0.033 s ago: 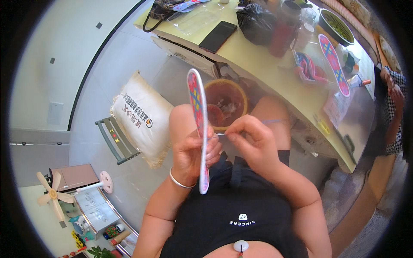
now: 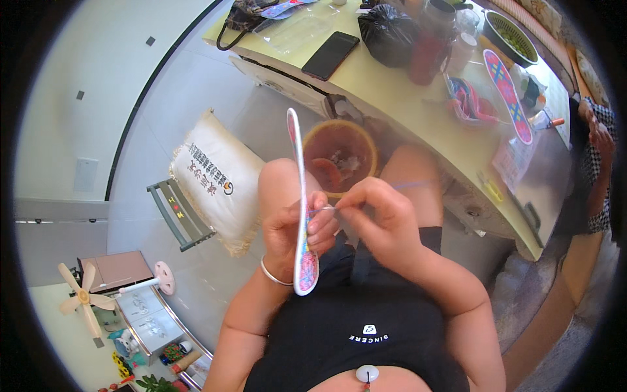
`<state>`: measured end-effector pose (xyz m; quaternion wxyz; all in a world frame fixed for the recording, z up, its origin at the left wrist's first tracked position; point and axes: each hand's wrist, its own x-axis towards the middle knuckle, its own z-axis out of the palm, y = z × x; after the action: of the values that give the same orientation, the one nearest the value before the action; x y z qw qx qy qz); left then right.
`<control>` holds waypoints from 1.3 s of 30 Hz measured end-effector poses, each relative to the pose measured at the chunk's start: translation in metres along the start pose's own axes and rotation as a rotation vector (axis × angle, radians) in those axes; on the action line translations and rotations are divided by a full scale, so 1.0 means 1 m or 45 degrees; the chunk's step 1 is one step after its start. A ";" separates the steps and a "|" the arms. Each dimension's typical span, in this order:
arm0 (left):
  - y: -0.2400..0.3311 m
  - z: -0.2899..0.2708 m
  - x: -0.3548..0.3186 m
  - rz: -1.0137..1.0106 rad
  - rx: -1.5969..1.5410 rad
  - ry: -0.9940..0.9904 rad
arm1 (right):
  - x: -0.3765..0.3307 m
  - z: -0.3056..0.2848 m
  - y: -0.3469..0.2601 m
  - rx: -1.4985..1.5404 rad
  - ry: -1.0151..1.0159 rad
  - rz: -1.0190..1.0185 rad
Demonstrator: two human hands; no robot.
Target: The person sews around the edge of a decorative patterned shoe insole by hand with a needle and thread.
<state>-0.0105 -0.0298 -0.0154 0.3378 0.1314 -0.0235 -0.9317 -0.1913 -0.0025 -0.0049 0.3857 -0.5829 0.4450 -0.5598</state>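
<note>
The insole point(image 2: 302, 215) is clamped edge-up in the left hand point(image 2: 294, 228), while a needle point(image 2: 324, 209) is pinched by the right hand point(image 2: 379, 215) beside it and is best kept square.

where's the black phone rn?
Head view, upper centre: the flat black smartphone lies on the pale yellow table, between a clear plastic bag on its left and a crumpled black plastic bag on its right.

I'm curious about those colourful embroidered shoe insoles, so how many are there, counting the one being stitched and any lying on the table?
Insole held edge-on in the left hand: 1
Insole lying flat on the table: 1
Total: 2
</note>
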 end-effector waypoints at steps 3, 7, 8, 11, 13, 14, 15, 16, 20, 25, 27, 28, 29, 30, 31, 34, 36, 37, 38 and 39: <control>-0.008 -0.005 -0.002 0.043 -0.139 -0.046 | 0.005 0.011 -0.010 -0.130 -0.012 -0.245; -0.011 -0.014 -0.005 0.190 -0.013 0.116 | 0.007 0.027 -0.011 -0.203 0.010 -0.394; -0.011 -0.015 -0.005 0.192 0.004 0.134 | 0.006 0.028 -0.011 -0.224 0.005 -0.404; -0.008 -0.010 -0.007 0.107 -0.057 0.004 | 0.007 0.031 -0.014 -0.278 -0.006 -0.446; -0.012 -0.011 -0.008 0.146 -0.030 -0.008 | 0.006 0.032 -0.015 -0.287 -0.022 -0.444; -0.012 -0.013 -0.007 0.163 -0.012 -0.018 | 0.007 0.032 -0.015 -0.291 -0.029 -0.443; -0.013 -0.014 -0.007 0.181 0.006 -0.026 | 0.007 0.032 -0.016 -0.291 -0.027 -0.446; -0.012 -0.018 -0.006 0.176 0.013 -0.055 | 0.007 0.032 -0.016 -0.291 -0.025 -0.449; -0.009 -0.023 -0.004 0.148 0.031 -0.079 | 0.006 0.032 -0.015 -0.303 -0.018 -0.454; -0.009 -0.021 -0.005 0.140 0.047 -0.056 | 0.007 0.032 -0.013 -0.309 -0.005 -0.467; -0.009 -0.021 -0.005 0.133 0.055 -0.049 | 0.007 0.032 -0.013 -0.316 -0.002 -0.463; -0.009 -0.020 -0.004 0.134 0.061 -0.047 | 0.006 0.033 -0.013 -0.326 0.005 -0.459; -0.008 -0.020 -0.004 0.135 0.065 -0.043 | 0.006 0.033 -0.013 -0.335 0.012 -0.455; -0.008 -0.020 -0.004 0.138 0.072 -0.036 | 0.006 0.033 -0.012 -0.330 0.011 -0.450; -0.008 -0.020 -0.004 0.136 0.079 -0.024 | 0.006 0.033 -0.012 -0.326 0.010 -0.446; -0.007 -0.018 -0.007 0.145 0.107 0.012 | 0.008 0.032 -0.012 -0.287 0.012 -0.438; -0.006 -0.015 -0.008 0.155 0.163 0.046 | 0.010 0.029 -0.010 -0.228 0.021 -0.403; -0.004 -0.012 -0.009 0.151 0.225 0.069 | 0.010 0.027 -0.006 -0.187 0.028 -0.370; -0.001 -0.008 -0.008 0.150 0.355 0.073 | 0.009 0.024 -0.001 -0.145 0.034 -0.337; 0.000 -0.010 -0.006 0.205 0.320 0.128 | 0.008 0.017 0.005 -0.067 -0.046 -0.211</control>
<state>-0.0032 -0.0258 -0.0238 0.3930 0.2166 -0.1335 -0.8836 -0.1753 -0.0127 -0.0087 0.3305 -0.6376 0.4028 -0.5674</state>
